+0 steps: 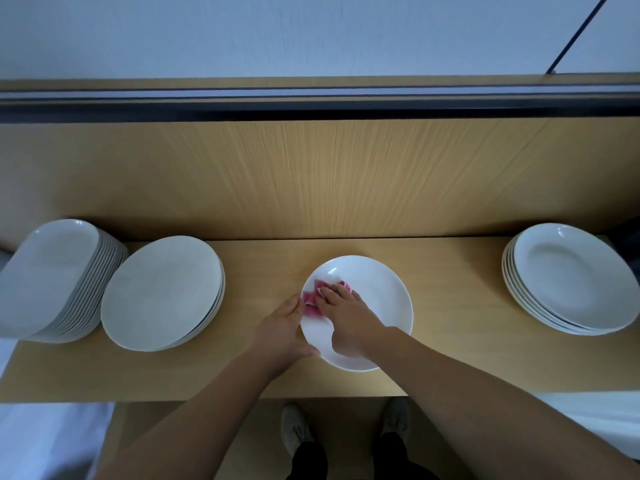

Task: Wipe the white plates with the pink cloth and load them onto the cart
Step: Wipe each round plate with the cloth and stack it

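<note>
forearms point(207, 410) are seen reaching in from the near edge, above a pair of pale shoes point(294, 427) on the floor, and both meet at one plate on the wooden bench point(450, 306).

at the far left a tall stack point(52, 271) of white plates is set, tilted by the wide lens, and just beside it on the right a lower stack point(162, 292) of flat plates is found. right of that, the left hand point(282, 329) is curled round the left rim of the single plate point(384, 296), thumb on the near-left edge and fingers up along the side, so the plate is held steady against the bench. the pink cloth point(313, 299) is bunched on the plate's left part, touching the surface, and is pressed down by the right hand point(346, 317), whose fingers are laid out nearly straight on top of it; nothing is pinched, only pressed.

the relation that matters is judged to be this: the cloth sits at the left of the plate, while the bare white surface lies to the right of the wiping hand, so the coming sweep would be expected to run rightward, away from the holding hand.

well apart at the right a stack of deep plates point(568, 278) is set. no cart is in view.
</note>
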Demonstrator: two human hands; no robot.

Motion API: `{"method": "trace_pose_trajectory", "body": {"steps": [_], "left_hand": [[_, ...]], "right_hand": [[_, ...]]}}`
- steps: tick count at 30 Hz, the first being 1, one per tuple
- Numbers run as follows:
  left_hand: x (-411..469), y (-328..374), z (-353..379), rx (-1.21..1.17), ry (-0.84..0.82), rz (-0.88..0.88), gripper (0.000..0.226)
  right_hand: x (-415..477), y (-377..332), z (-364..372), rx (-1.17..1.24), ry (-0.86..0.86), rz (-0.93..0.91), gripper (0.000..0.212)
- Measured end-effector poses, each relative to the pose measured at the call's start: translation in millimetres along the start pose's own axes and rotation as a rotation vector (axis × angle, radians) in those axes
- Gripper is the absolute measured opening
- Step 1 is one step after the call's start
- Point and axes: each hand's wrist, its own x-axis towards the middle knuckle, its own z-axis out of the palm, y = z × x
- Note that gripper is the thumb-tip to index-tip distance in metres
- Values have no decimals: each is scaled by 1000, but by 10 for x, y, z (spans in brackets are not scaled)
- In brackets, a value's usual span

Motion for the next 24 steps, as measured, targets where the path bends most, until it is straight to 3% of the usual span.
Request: {"method": "trace_pose_trajectory", "body": {"steps": [12,16,24], "left_hand": [[-9,15,-40,72,-18,-8,101],[11,-3,-46,133,-17,-21,104],[12,10,-72,170,-42,-26,101]], "right_hand": [[-390,217,-68,-63,-163,-300,53],[-526,379,-60,-24,-144,-348,19],[-593,586,-126,65,-232,-185,31]]}}
